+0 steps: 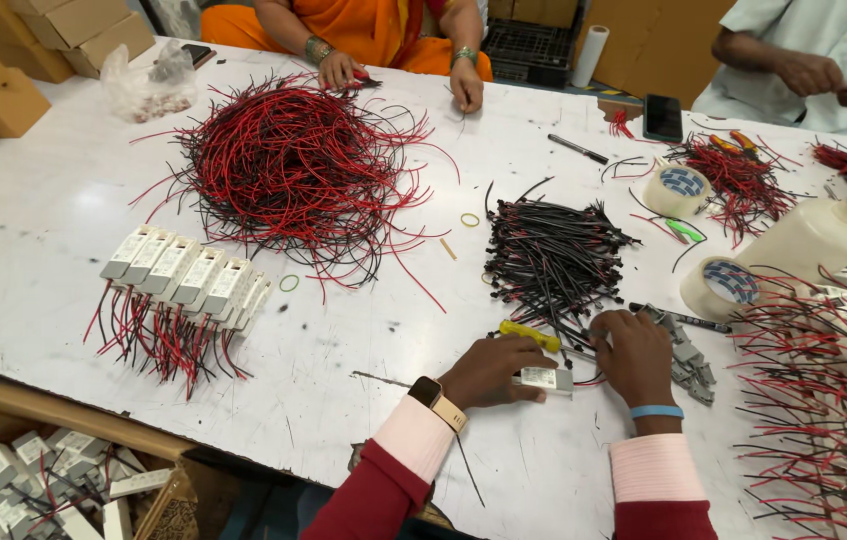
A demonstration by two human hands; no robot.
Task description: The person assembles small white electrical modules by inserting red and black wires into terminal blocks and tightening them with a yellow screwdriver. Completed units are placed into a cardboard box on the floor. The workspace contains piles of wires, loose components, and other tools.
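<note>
My left hand [492, 368] presses a small white rectangular module [542, 379] onto the white table [34, 230] near its front edge. My right hand [636, 352] touches the module's right end, where red and black wires come out. A yellow-handled screwdriver [531, 335] lies just above my left hand. A heap of short black wires [552, 258] lies right behind both hands. Grey connector pieces [689, 360] lie beside my right hand.
A big tangle of red and black wires [294, 165] fills the table's middle. A row of wired white modules [184, 275] lies left; more cover the right edge [834, 390]. Two tape rolls [679, 190] [719, 288], a plastic bottle [816, 235], a phone [663, 117]. Two other people work at the far side.
</note>
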